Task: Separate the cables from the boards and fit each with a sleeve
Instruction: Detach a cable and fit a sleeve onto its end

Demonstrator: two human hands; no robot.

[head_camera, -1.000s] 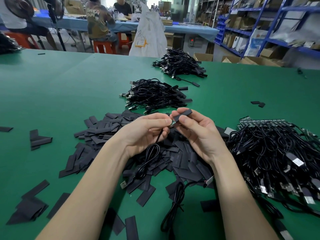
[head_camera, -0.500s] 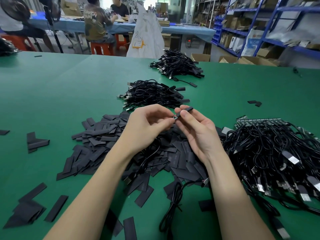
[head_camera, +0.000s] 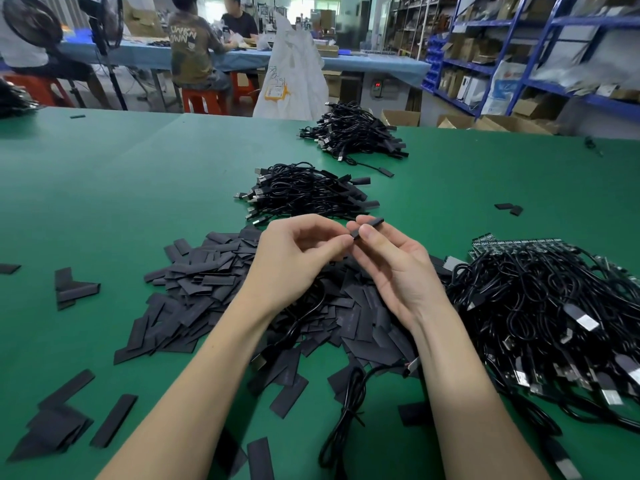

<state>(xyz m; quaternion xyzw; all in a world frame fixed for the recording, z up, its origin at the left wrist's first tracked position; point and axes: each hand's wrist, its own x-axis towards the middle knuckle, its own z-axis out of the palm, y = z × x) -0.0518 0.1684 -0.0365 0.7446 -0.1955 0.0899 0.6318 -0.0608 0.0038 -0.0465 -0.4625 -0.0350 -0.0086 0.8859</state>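
Above the heap of flat sleeves (head_camera: 221,289) on the green table (head_camera: 104,188), right hand (head_camera: 391,268) pinches a black sleeve (head_camera: 367,227); left hand (head_camera: 294,258) pinches its near end, cable (head_camera: 304,317) hanging below. Unsleeved cables (head_camera: 554,323) right.

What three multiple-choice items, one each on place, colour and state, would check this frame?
1. Where is the big tangle of unsleeved cables?
A. right of the hands
B. left of the hands
C. on the shelves

2. What colour is the table?
A. blue
B. green
C. white

3. What does the right hand do?
A. lies flat on the table
B. hangs idle
C. pinches a black sleeve

Key: 1 A, the tangle lies beside the right forearm. 2 B, the surface is green. 3 C, thumb and fingers grip the sleeve, while the left hand meets its near end.
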